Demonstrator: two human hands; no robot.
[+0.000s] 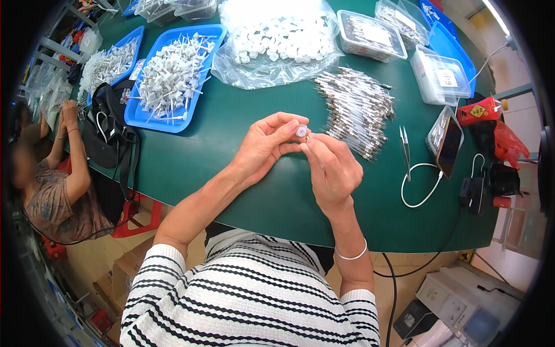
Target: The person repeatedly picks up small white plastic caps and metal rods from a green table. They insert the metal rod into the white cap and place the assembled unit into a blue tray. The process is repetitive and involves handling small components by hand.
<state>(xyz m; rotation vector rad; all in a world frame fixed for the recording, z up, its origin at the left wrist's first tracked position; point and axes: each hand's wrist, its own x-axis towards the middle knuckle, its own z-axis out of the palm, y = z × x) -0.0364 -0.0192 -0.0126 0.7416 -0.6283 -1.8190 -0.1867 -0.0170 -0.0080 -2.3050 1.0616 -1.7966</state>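
Observation:
Over the green table, my left hand (261, 146) pinches a small white round plastic part (301, 132) between thumb and fingers, its ringed face showing. Right beside it, my right hand (335, 169) has thumb and forefinger pressed together; a thin tip shows at the part, but the fingers cover most of whatever they hold. Beyond my right hand lies a wide pile of slim white rods with metal ends (355, 110). Loose white plastic parts (283, 43) fill a clear bag (248, 78) in front of both hands.
A blue tray (178, 125) of white parts with stems stands left of the bag. Clear boxes (376, 52) stand at the back right. Tweezers (405, 151), a phone (449, 147) and a white cable (403, 194) lie at right. A black bag (110, 127) and a seated person (63, 191) are at left.

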